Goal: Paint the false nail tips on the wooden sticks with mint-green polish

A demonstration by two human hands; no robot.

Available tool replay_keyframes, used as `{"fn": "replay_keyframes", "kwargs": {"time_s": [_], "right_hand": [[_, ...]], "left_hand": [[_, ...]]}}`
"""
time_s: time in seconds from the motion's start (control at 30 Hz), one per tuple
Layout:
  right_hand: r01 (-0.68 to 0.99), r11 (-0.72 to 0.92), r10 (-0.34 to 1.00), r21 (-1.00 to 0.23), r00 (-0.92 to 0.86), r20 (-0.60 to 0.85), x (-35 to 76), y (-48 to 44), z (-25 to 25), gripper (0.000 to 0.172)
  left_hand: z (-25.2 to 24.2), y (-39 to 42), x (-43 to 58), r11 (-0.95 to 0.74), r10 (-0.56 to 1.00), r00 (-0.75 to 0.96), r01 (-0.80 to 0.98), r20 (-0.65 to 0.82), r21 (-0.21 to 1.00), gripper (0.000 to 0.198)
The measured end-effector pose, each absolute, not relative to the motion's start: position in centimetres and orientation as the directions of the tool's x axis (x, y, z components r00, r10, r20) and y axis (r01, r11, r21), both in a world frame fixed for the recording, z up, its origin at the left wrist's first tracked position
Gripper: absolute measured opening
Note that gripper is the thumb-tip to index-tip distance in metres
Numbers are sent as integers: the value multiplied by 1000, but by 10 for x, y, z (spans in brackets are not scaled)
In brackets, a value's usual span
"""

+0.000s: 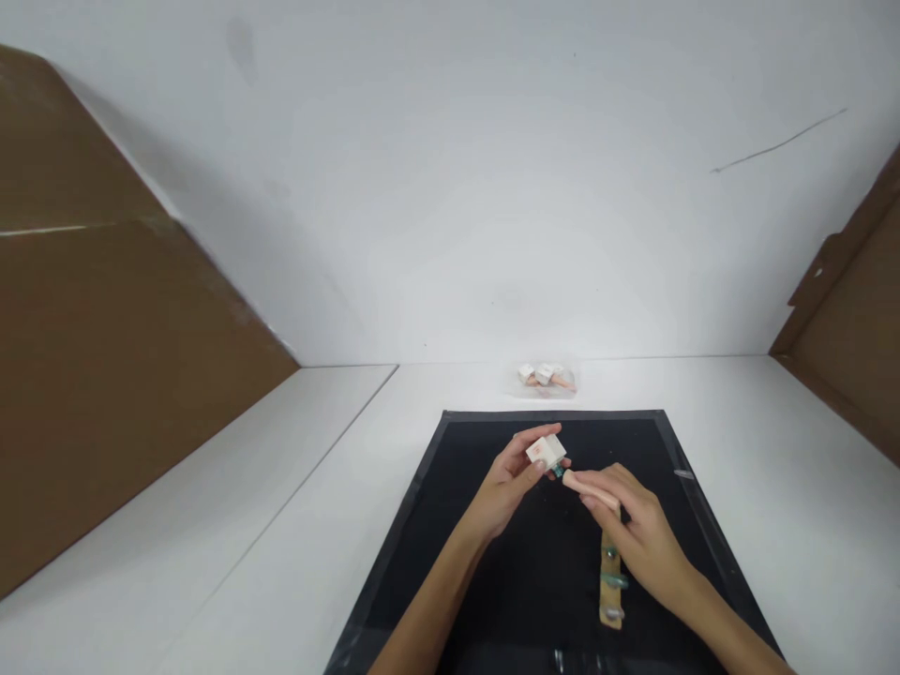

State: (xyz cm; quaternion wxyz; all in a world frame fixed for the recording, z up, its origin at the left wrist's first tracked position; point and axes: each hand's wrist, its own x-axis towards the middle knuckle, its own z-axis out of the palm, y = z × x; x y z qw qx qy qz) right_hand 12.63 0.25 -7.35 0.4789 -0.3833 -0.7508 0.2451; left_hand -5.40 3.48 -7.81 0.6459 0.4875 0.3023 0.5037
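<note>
Pinched in my left hand point(512, 480) is a small white block point(546, 452) with a faint orange mark on one face. A little teal piece point(559, 471) sticks out below the block, towards the other hand. My right hand point(637, 525) grips a pale pink rod point(591, 489), its rounded tip close to the teal piece; I cannot tell whether the two touch. Beneath and beside that hand, a tan strip point(608, 600) lies on the black mat point(520, 581). Small greenish and clear pieces sit on the strip, whose far end is hidden.
Beyond the mat, a clear plastic bag point(545, 382) with white blocks and pinkish rods lies on the white table point(295, 534). Brown cardboard panels point(127, 337) stand at left and right, and a white wall point(492, 187) rises behind.
</note>
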Motion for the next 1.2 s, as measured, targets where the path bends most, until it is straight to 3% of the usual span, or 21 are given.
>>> {"fn": "replay_keyframes", "kwargs": {"time_s": [0.1, 0.2, 0.5, 0.67, 0.93, 1.1, 1.2], "right_hand": [[226, 347, 935, -910, -165, 315, 126, 5, -73, 23], [64, 132, 985, -989, -120, 124, 126, 7, -70, 34], [-355, -132, 990, -925, -84, -109, 127, 9, -66, 40], [-434, -191, 981, -881, -118, -155, 127, 10, -64, 38], [-471, -212, 977, -856, -118, -177, 125, 9, -62, 39], [-424, -142, 990, -895, -44, -137, 132, 11, -63, 39], [-308, -35, 998, -951, 43, -50, 141, 14, -63, 40]], "left_hand": [[-79, 35, -54, 11, 941, 320, -352, 109, 936, 43], [-78, 34, -53, 8, 944, 308, -373, 115, 928, 43], [-81, 37, -51, 26, 966, 234, -501, 107, 865, 34], [-86, 40, -52, 26, 979, 187, -489, 75, 872, 40], [-101, 54, -58, -48, 993, 98, -211, 70, 976, 45], [-106, 57, -60, -39, 993, 109, -127, 53, 991, 42], [-104, 56, -56, -40, 994, 95, -118, 52, 992, 42]]}}
